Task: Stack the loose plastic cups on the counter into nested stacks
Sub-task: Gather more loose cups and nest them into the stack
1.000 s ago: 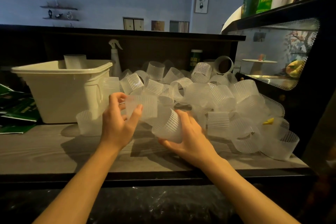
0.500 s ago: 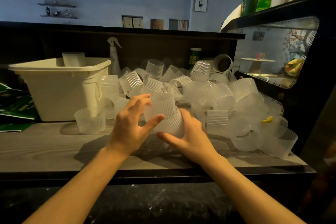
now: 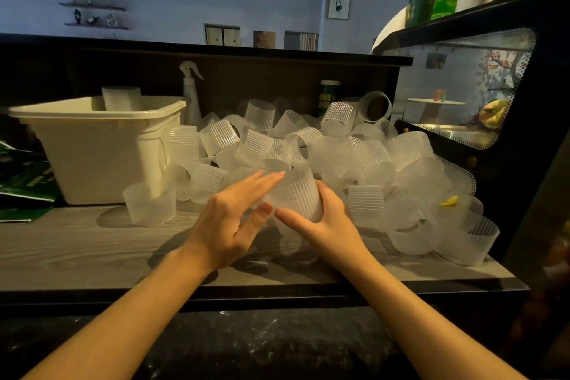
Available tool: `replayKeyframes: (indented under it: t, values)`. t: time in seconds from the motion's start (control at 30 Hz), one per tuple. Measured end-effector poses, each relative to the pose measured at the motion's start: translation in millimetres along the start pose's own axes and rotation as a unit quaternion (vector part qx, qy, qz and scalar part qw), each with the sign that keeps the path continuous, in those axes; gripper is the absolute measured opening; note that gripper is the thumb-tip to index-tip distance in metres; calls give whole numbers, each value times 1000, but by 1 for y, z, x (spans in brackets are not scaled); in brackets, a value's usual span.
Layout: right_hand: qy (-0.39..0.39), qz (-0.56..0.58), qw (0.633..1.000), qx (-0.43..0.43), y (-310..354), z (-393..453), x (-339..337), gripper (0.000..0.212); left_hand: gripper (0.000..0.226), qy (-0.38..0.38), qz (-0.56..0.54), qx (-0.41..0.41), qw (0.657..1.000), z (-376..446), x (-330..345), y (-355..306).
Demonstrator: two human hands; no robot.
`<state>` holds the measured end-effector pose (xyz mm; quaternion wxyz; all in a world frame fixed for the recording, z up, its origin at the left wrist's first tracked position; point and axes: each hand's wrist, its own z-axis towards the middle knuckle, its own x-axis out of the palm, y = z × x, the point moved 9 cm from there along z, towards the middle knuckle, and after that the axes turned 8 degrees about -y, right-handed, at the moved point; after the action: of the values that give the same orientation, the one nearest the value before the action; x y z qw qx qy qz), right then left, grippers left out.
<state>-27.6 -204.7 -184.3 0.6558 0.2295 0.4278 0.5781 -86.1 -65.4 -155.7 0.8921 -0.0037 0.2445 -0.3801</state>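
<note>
A ribbed cup (image 3: 294, 196) is gripped in the curled right hand (image 3: 328, 227) above the counter's (image 3: 77, 253) front edge. The left hand (image 3: 229, 219) is held open, its straight fingers (image 3: 262, 180) laid against the cup's left side.

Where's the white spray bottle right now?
In the head view the white plastic spray bottle stands upright at the back of the grey wooden counter, left of centre, just right of the cream plastic tub and behind the cup pile.

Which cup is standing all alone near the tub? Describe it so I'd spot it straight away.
Start at the big cream tub on the left of the grey counter. Just off its front right corner stands one ribbed, frosted cup, at the left edge of the cup heap. Unlike its tumbled neighbours, it stands upright with its mouth up, with bare counter in front and to its left.
</note>
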Motion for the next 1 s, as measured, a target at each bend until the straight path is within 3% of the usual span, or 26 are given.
replayKeyframes:
  t: [0.07, 0.13, 0.2, 0.27, 0.37, 0.5, 0.63, 0.73, 0.83, 0.93, 1.0]
  values:
    - [-5, -21, 1000, 1, -4, 1, -2, 66, 56, -17, 58, 4, 998, 2, -4, 2]
    - [-6, -43, 999, 5, -8, 1, -2, 78, 52, -99, 122, -14, 987, 5, -27, 9]
    - [5, -72, 997, 0, -12, 1, 1, 89, 46, -227, 191, -102, 950, 0, -69, 29]
    - [21, -94, 995, -9, -13, 1, 5, 92, 48, -307, 249, -231, 889, -16, -105, 56]
    - [32, -98, 995, -16, -15, 1, 8, 87, 77, -251, 302, -429, 814, -47, -118, 102]
    - [29, -86, 996, -11, -16, 0, 6, 86, 105, -138, 284, -546, 776, -72, -105, 136]
    - [37, -92, 995, -11, -16, 0, 7, 87, 91, -143, 267, -559, 772, -75, -106, 139]
    - [35, -102, 994, -28, -9, -2, 8, 85, 79, -231, 224, -526, 787, -68, -113, 120]
    - [44, -116, 991, -57, 1, -5, 10, 82, 66, -321, 138, -415, 840, -53, -117, 88]
    - [62, -139, 985, -85, 9, -8, 14, 81, 69, -278, 0, -333, 901, -36, -92, 51]
    - [70, -152, 980, -107, 15, -9, 17, 81, 72, -221, -88, -301, 923, -30, -67, 30]
